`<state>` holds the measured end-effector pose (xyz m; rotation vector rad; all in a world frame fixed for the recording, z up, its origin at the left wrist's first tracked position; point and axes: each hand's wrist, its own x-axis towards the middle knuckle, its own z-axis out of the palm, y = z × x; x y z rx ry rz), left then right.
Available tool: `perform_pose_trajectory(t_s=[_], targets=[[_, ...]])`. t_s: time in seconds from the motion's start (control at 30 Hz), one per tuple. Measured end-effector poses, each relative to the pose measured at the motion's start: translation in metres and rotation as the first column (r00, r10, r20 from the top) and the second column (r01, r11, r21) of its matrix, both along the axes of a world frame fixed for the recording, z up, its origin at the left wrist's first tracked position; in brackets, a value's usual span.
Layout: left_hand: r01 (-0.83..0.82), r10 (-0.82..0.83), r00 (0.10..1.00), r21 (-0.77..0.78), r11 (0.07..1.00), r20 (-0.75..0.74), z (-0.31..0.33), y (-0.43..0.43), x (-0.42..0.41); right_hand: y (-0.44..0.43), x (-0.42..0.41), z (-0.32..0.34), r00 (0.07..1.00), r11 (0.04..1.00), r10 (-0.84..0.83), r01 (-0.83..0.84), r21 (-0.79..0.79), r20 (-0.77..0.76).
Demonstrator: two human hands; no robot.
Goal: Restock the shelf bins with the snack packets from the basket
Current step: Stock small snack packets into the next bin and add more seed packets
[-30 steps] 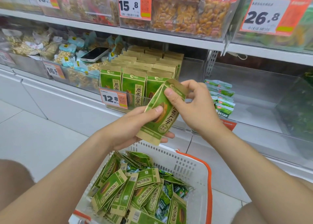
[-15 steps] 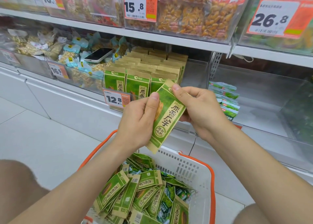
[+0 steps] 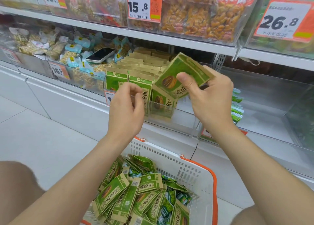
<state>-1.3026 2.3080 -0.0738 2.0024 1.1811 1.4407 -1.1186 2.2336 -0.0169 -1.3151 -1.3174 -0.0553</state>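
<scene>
Our right grip [image 3: 210, 95] pinches a green snack packet [image 3: 181, 76], tilted just above the rows in the shelf bin [image 3: 185, 119]; our left grip [image 3: 126, 105] hangs loosely curled, holding nothing. We judge this the placing step: next we slot it upright. The basket [image 3: 195, 170] holds plenty more.

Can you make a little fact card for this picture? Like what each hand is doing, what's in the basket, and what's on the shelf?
Right hand: holds one green packet, tilted, close to the shelf bin
Left hand: holds nothing, fingers loosely curled
Basket: white with an orange handle
In the basket: packet pile, loose and jumbled
In the shelf bin: packet rows, standing upright
Neighbouring bin: a phone lies on top of the snack bags
</scene>
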Motion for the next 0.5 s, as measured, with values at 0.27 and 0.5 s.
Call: perform_pose_trajectory(t_s=[0.27, 0.5], targets=[[-0.028, 0.035, 0.919, 0.022, 0.999, -0.392, -0.02, 0.016, -0.005, 0.027, 0.007, -0.023, 0.943, 0.895, 0.045, 0.109, -0.433, 0.33], [-0.028, 0.032, 0.919, 0.016, 0.999, -0.392, -0.021, 0.014, -0.001, 0.041, -0.006, -0.028, 0.958, 0.833, -0.08, 0.216, -0.509, 0.275]])
